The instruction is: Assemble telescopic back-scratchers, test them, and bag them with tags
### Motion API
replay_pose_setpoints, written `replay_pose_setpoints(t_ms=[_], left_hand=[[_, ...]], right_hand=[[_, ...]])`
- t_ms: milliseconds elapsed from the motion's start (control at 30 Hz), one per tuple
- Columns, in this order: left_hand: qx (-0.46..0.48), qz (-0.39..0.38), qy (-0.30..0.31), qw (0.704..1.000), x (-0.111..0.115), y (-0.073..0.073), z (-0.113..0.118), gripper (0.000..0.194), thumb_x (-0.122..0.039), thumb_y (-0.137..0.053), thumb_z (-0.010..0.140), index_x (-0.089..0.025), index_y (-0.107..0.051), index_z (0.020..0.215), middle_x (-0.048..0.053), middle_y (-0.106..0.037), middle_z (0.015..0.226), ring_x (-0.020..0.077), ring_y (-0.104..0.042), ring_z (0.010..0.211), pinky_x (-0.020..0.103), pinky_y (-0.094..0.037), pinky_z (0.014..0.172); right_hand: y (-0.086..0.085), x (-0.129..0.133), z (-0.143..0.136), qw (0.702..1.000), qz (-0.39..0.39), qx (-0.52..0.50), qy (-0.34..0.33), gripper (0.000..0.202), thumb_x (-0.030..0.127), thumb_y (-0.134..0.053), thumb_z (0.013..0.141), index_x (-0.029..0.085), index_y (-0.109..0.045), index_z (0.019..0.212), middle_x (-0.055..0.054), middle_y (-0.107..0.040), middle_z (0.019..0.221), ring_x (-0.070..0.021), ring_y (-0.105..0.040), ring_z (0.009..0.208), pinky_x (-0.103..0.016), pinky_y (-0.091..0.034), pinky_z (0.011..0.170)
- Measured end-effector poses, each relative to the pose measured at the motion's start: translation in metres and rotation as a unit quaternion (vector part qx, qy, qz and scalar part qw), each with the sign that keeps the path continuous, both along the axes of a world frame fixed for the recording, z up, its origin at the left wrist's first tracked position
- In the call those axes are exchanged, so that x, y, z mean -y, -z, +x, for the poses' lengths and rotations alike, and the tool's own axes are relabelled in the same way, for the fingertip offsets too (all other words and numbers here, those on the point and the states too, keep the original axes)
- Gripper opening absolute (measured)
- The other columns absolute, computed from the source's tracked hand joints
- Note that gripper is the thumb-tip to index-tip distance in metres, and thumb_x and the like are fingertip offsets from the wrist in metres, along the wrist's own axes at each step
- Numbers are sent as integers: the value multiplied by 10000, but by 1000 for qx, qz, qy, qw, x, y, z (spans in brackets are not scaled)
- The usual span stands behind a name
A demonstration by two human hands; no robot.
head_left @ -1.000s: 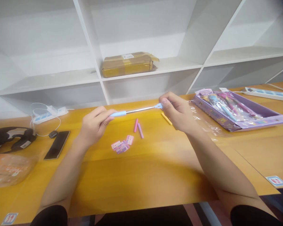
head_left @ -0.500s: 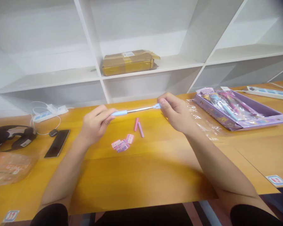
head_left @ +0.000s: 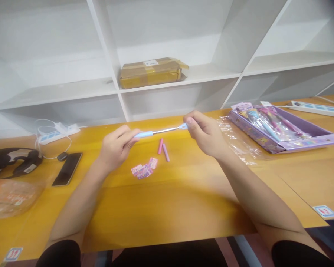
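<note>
Drawn closer: left hand (head_left: 116, 146), right hand (head_left: 202, 132) | both closed on blue rod (head_left: 145, 134) | pink stick (head_left: 160, 146), apparently paper cards (head_left: 143, 171) nearby

You've brought your two hands closer together: your left hand (head_left: 117, 147) has edged in toward the pink stick (head_left: 160, 146) from its left, and your right hand (head_left: 202, 130) has come in from its right. Between them, beyond the pink stick, you now show a shorter stretch of metal rod (head_left: 166, 130) — the blue handle (head_left: 144, 134) and the blue end piece (head_left: 183, 126) sit nearer each other. The yellow stick you had to the right of the pink stick has gone from sight.
</note>
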State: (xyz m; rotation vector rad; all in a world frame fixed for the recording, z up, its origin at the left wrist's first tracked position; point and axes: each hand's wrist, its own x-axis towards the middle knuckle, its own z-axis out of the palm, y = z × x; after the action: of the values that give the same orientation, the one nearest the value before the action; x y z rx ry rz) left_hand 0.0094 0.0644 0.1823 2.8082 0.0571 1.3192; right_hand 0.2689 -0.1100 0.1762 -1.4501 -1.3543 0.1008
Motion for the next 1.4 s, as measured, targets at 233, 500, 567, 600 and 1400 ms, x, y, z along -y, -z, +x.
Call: replay_pose_setpoints(t_ms=[233, 500, 567, 600, 1400], left_hand=[[9, -6, 7, 1000, 0, 6, 5, 222, -237, -578, 1082, -192, -776, 1172, 22, -599, 814, 134, -528, 697, 259, -428, 649], [8, -3, -9, 1000, 0, 5, 4, 274, -329, -548, 1102, -209, -790, 1146, 37, -625, 806, 146, -542, 688, 273, -434, 636], [5, -2, -12, 1000, 0, 5, 4, 277, -330, -543, 1104, -207, -788, 1140, 36, -626, 803, 144, -542, 689, 270, -434, 635], [5, -2, -12, 1000, 0, 6, 4, 273, -325, -543, 1104, -205, -786, 1139, 33, -623, 801, 141, -540, 689, 267, -433, 636], [4, -21, -3, 1000, -1, 12, 8, 284, -351, -542, 1106, -217, -789, 1147, 27, -637, 803, 143, -557, 701, 274, -440, 645]], right_hand=[[0, -1, 0, 1000, 7, 8, 5, 491, 674, -482, 1074, 231, -563, 879, 21, -451, 665, -144, -387, 624, -310, -317, 612], [7, -6, -1, 1000, 1, 9, -2, 531, 723, -459, 1060, 239, -548, 861, 25, -450, 645, -150, -401, 615, -313, -334, 611], [8, -7, -2, 1000, -1, 3, -6, 533, 727, -460, 1058, 239, -546, 862, 24, -453, 648, -149, -399, 617, -310, -331, 606], [9, -7, -2, 1000, -1, 0, -6, 533, 726, -460, 1058, 239, -546, 862, 23, -455, 651, -149, -400, 620, -309, -331, 604], [19, -11, -8, 1000, -4, -11, -22, 497, 670, -456, 1083, 239, -520, 844, 26, -424, 668, -142, -369, 616, -302, -316, 588]])
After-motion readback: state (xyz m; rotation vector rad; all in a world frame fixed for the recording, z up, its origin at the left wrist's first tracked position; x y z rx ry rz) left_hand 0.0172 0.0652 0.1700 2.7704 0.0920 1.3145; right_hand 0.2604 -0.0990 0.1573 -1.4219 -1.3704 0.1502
